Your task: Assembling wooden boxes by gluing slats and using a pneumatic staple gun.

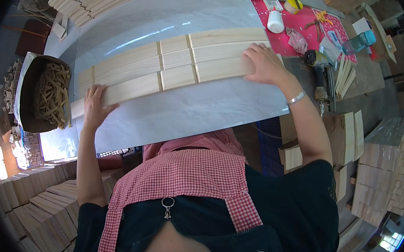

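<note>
Wooden boards: long axis left-right, right ends angled away; left fingers, right fingers clamped near ends.

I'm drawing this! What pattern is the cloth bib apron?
The cloth bib apron has red and white checks, clearest in head view.

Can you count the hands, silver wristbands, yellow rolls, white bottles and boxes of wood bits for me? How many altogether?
Hands: 2, left hand and right hand
Silver wristband: 1
Yellow roll: 1
White bottle: 1
Box of wood bits: 1
Total: 6
</note>
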